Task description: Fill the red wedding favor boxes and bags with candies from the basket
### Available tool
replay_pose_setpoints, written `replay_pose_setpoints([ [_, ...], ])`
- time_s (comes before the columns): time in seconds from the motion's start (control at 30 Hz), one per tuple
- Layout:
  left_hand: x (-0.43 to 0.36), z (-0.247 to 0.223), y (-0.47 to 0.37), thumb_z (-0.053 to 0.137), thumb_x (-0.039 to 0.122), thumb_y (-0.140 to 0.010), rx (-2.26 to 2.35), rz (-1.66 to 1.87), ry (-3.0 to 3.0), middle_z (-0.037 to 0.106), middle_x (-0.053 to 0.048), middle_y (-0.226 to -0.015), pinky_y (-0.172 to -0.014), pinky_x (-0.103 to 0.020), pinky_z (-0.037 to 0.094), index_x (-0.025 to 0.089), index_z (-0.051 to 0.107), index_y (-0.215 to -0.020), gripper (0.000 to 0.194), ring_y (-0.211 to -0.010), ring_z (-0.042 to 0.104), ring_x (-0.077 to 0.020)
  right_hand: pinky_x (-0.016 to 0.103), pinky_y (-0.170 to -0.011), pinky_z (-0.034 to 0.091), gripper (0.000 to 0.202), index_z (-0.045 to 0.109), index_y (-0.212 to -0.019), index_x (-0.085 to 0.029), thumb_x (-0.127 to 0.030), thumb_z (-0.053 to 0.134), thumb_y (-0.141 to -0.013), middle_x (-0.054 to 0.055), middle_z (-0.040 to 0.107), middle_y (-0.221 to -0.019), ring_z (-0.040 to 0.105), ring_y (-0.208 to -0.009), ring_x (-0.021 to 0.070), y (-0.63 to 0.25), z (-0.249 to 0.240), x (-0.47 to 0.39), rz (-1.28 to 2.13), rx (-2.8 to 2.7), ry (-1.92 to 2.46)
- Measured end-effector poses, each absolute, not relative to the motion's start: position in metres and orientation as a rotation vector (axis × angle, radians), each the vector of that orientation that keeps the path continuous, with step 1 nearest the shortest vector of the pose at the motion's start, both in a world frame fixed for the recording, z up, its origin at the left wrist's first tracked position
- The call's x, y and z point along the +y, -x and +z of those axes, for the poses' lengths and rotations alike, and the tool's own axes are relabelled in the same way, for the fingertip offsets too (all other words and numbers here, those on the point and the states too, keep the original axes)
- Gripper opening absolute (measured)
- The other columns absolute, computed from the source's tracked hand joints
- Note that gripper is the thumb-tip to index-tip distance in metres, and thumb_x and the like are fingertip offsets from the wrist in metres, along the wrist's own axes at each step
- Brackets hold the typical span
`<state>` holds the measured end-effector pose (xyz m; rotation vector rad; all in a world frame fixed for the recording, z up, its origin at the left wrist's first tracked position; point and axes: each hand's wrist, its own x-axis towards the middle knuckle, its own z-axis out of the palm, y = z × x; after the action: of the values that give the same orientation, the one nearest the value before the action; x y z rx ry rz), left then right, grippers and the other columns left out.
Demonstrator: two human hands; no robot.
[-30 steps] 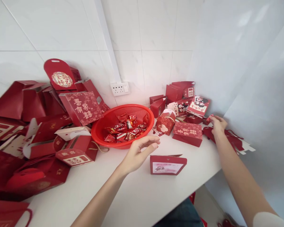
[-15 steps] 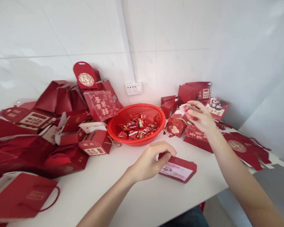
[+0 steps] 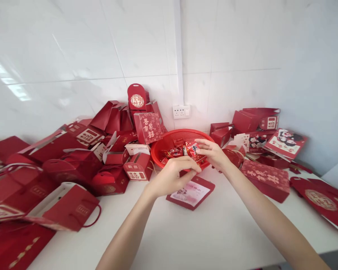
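Note:
My left hand (image 3: 173, 177) is closed at the upper edge of a small red box (image 3: 192, 192), which has a pink and white printed panel facing me. The box rests on or just above the white table, tilted. In the fingers of my right hand (image 3: 212, 153) is a red-wrapped sweet (image 3: 192, 148) with a dark character on it. It is held in front of the red plastic basket (image 3: 181, 133), close above my left hand. Several wrapped sweets (image 3: 175, 151) lie in the basket. My left fingertips partly hide the box's top.
Red gift boxes (image 3: 70, 204) are heaped along the left side, some with cord handles. More boxes (image 3: 266, 179) and a flat red carton (image 3: 321, 198) lie on the right. Behind the basket, a socket (image 3: 181, 111) sits on the tiled wall (image 3: 152, 41).
My right hand has come left from over the right-hand boxes to my left hand, carrying a small red item. The view has swung right-to-left, and the box is turned slightly.

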<state>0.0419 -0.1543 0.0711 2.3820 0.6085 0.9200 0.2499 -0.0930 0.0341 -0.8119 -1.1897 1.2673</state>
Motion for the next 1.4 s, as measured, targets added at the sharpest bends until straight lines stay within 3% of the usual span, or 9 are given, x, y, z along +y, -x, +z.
replay_pose_setpoints([
  [0.2,-0.149,0.083,-0.021,0.065,-0.001,-0.077,0.699,0.543,-2.488,0.074,-0.004,-0.100,-0.079,-0.025,0.051,0.018,0.073,-0.113,0.041,-0.087,0.067,-0.0164,0.029,-0.073,0.051,0.028,0.073,-0.074,-0.021,-0.028,0.090,-0.053,-0.002,0.074,-0.075,0.065,-0.071,0.0142,-0.247,0.031,-0.100,1.378,-1.131,0.798],
  [0.4,-0.145,0.082,-0.011,0.062,-0.006,-0.079,0.751,0.451,-2.507,0.067,-0.002,-0.091,-0.076,-0.022,0.049,0.018,0.079,-0.080,0.029,-0.080,0.065,-0.0117,0.029,-0.066,0.051,0.025,0.070,-0.077,-0.022,-0.028,0.085,-0.057,-0.003,0.072,-0.071,0.063,-0.065,0.0147,-0.249,0.037,-0.094,1.403,-1.081,0.755],
  [0.57,-0.147,0.086,-0.001,0.065,-0.002,-0.082,0.801,0.402,-2.503,0.064,-0.007,-0.125,-0.094,-0.027,0.051,0.022,0.081,-0.080,0.029,-0.115,0.065,-0.0208,0.027,-0.059,0.048,0.016,0.072,-0.071,-0.021,-0.030,0.080,-0.062,-0.001,0.072,-0.067,0.062,-0.060,0.0145,-0.249,0.042,-0.092,1.426,-1.122,0.723],
  [0.7,-0.151,0.092,0.006,0.067,0.004,-0.085,0.758,0.368,-2.471,0.060,-0.008,-0.139,-0.100,-0.029,0.051,0.023,0.083,-0.082,0.025,-0.126,0.062,-0.0241,0.026,-0.062,0.049,0.018,0.078,-0.077,-0.018,-0.031,0.084,-0.065,0.001,0.075,-0.072,0.065,-0.064,0.0144,-0.247,0.042,-0.098,1.485,-1.313,0.724],
  [0.87,-0.151,0.091,0.009,0.064,0.003,-0.086,0.730,0.404,-2.486,0.058,-0.006,-0.146,-0.100,-0.031,0.053,0.024,0.083,-0.082,0.029,-0.124,0.063,-0.0239,0.027,-0.078,0.052,0.028,0.082,-0.100,-0.019,-0.035,0.083,-0.077,0.006,0.080,-0.098,0.071,-0.086,0.0168,-0.248,0.044,-0.103,1.553,-1.724,0.669],
  [0.97,-0.149,0.089,0.007,0.060,0.001,-0.087,0.809,0.389,-2.523,0.056,-0.005,-0.148,-0.107,-0.035,0.049,0.025,0.084,-0.082,0.034,-0.130,0.059,-0.0250,0.029,-0.083,0.054,0.028,0.082,-0.101,-0.018,-0.036,0.082,-0.080,0.006,0.080,-0.096,0.072,-0.086,0.0170,-0.252,0.047,-0.103,1.609,-1.834,0.667],
  [1.1,-0.148,0.091,0.006,0.053,0.001,-0.091,0.853,0.357,-2.545,0.065,-0.007,-0.129,-0.096,-0.028,0.051,0.025,0.083,-0.083,0.039,-0.114,0.066,-0.0194,0.028,-0.081,0.055,0.026,0.082,-0.098,-0.016,-0.035,0.082,-0.080,0.005,0.079,-0.090,0.072,-0.083,0.0159,-0.258,0.051,-0.105,1.701,-1.967,0.659],
  [1.23,-0.149,0.095,0.009,0.049,0.006,-0.096,0.667,0.365,-2.497,0.075,-0.007,-0.102,-0.077,-0.022,0.052,0.018,0.080,-0.104,0.034,-0.085,0.069,-0.0134,0.028,-0.079,0.056,0.029,0.081,-0.100,-0.014,-0.035,0.082,-0.080,0.006,0.079,-0.091,0.071,-0.083,0.0167,-0.262,0.057,-0.110,1.739,-2.030,0.673],
  [1.4,-0.150,0.097,0.010,0.056,0.011,-0.094,0.647,0.427,-2.447,0.079,-0.007,-0.100,-0.075,-0.022,0.052,0.015,0.078,-0.105,0.024,-0.085,0.071,-0.0148,0.026,-0.077,0.055,0.027,0.080,-0.102,-0.014,-0.033,0.080,-0.082,0.006,0.078,-0.093,0.070,-0.084,0.0157,-0.267,0.066,-0.118,1.670,-2.064,0.683],
])
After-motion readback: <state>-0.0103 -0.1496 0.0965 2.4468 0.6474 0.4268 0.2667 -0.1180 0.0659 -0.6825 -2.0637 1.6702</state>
